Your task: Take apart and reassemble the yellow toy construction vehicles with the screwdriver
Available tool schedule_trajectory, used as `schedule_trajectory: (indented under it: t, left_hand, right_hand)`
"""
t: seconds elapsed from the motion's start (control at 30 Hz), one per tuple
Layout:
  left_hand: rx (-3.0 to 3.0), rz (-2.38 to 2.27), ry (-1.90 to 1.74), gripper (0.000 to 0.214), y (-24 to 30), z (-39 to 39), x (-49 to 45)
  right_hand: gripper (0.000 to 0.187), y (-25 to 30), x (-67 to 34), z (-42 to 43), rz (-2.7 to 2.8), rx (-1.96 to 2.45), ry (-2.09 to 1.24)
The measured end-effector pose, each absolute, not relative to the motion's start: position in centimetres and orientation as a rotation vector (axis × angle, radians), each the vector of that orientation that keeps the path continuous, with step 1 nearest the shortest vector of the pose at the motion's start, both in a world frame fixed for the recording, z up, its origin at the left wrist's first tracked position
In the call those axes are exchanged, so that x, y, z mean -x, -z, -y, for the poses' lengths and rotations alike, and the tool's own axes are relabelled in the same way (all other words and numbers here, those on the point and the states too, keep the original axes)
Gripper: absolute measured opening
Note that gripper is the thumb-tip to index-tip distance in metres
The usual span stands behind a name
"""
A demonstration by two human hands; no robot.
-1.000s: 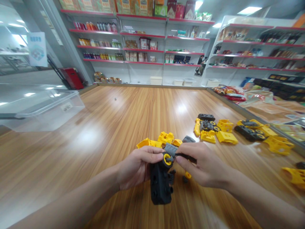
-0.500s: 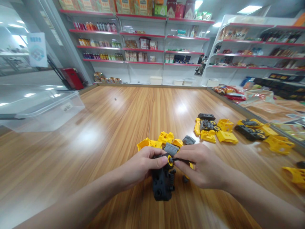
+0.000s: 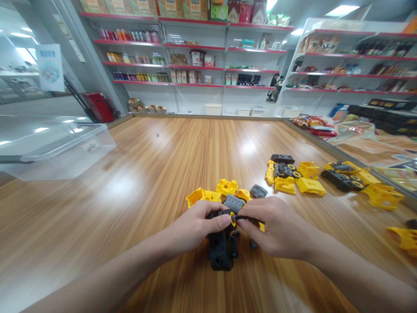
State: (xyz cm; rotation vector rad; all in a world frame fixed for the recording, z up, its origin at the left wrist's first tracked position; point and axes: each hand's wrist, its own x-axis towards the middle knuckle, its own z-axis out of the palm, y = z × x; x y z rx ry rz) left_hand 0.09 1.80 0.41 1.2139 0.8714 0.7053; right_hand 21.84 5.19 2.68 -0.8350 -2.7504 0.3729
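Note:
My left hand [image 3: 205, 224] is closed around a black toy vehicle chassis [image 3: 221, 252], its thumb pressed beside a wheel with a yellow rim [image 3: 232, 218]. Between the thumb and fingers of my right hand [image 3: 272, 226] is a thin black tool [image 3: 250, 218], perhaps a small screwdriver or wrench, whose tip meets the wheel's centre. The tool's far end is partly hidden by my fingers. Just beyond both hands lie yellow toy parts [image 3: 203, 196], a grey ridged piece [image 3: 233, 202] and a dark grey piece [image 3: 258, 191].
More yellow and black toy parts [image 3: 283, 171] lie in groups along the right of the wooden table [image 3: 156, 174]. A clear plastic bin [image 3: 65, 152] stands at the left. Stocked shelves [image 3: 195, 48] rise behind, and packaged goods [image 3: 317, 126] lie past the right edge.
The lower end of the chassis has tipped up slightly. Both hands keep their hold, with the tool still at the wheel's centre.

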Motion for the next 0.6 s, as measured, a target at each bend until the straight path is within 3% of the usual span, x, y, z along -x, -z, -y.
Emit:
schedule_trajectory:
  t: [0.6]
  left_hand:
    - [-1.342, -0.942, -0.716, 0.038, -0.62, -1.55, -0.16]
  right_hand:
    - [0.023, -2.72, -21.81, -5.33, 2.724, 0.755, -0.353]
